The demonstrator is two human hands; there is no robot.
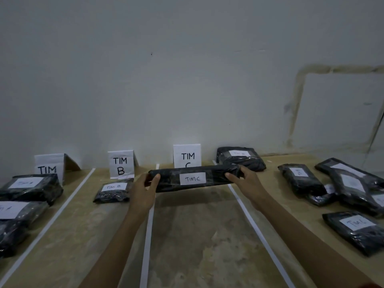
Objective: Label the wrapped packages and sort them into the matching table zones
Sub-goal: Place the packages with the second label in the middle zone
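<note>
While both hands clasp it, the long black package (pixel 193 178) sits just in front of the TIM C sign (pixel 187 155); the left hand (pixel 143 192) curls round the end left of that sign; the right hand (pixel 247 181) wraps the other end. Whether it touches the table (pixel 197 235) is unclear.

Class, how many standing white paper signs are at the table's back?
3: the left white paper sign, the TIM B sign in the middle, the TIM C sign behind the held black wrapped package. None appears hidden.
</note>
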